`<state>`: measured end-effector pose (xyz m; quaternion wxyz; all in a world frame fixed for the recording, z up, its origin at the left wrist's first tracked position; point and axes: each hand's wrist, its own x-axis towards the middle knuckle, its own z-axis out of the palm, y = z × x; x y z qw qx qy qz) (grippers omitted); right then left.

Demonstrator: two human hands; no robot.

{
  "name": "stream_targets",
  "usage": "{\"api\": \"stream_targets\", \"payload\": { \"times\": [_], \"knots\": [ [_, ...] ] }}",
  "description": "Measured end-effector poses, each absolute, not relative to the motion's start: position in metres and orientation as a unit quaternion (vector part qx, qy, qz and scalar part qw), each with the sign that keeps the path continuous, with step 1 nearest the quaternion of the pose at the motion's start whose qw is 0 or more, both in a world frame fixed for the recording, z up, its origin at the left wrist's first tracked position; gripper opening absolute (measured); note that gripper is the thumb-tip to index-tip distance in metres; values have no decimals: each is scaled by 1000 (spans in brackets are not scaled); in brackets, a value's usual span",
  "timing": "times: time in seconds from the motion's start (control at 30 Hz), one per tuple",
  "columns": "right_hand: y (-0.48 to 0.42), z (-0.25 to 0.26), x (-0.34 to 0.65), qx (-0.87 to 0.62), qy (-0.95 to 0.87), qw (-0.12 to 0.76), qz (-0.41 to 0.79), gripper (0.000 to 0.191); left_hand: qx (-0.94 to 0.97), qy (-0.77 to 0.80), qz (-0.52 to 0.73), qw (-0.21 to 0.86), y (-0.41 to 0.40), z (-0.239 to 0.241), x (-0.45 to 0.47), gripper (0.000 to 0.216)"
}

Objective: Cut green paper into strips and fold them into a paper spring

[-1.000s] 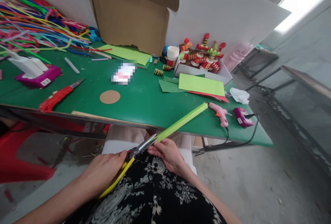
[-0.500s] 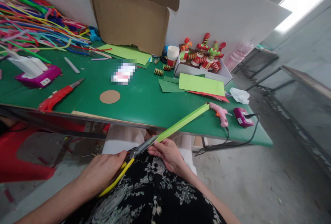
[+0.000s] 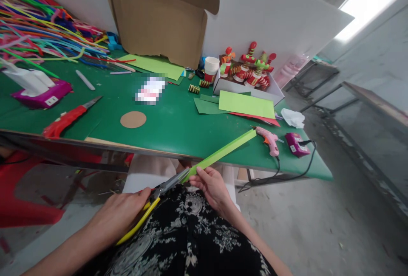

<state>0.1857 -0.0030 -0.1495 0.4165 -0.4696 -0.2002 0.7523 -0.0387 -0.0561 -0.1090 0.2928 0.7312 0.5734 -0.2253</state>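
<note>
My left hand (image 3: 126, 212) is closed around the yellow handles of a pair of scissors (image 3: 168, 187), low in front of my black patterned clothing. Their metal blades point up and right, at the near end of a bright green paper strip (image 3: 223, 153). Thumb and fingers of my right hand (image 3: 210, 184) pinch that strip close to the blade tips. The strip slants up over the table edge, its far end beside the nozzle of a pink glue gun (image 3: 269, 140). How far the blades close on the paper is hard to make out.
On the green table (image 3: 178, 119) are a red-handled folding saw (image 3: 68, 119), a brown cardboard disc (image 3: 133, 119), green paper sheets (image 3: 245, 104) and a box of red-and-green cup figures (image 3: 248, 87). Pipe cleaners (image 3: 47, 29) heap at left. A cord hangs from the glue gun.
My right hand has slid a little up and right along the strip. The scissors have drawn slightly back to the left, their tips now at the strip's near end.
</note>
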Motion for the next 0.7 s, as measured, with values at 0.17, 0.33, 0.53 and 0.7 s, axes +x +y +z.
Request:
{"api": "stream_targets", "payload": {
  "times": [0.17,0.33,0.53,0.7],
  "knots": [
    [-3,-150,185,-467,-197,415,756,39,733,579,-213,286,-58,-113,-39,45],
    [-7,-151,185,-463,-196,402,765,41,736,578,-198,290,-56,-112,-37,41],
    [-9,-152,183,-459,-201,392,772,45,736,572,-211,295,-52,-101,-30,43],
    [-10,-151,181,-458,-196,390,774,52,738,571,-193,304,-52,-101,-27,41]
  ]
}}
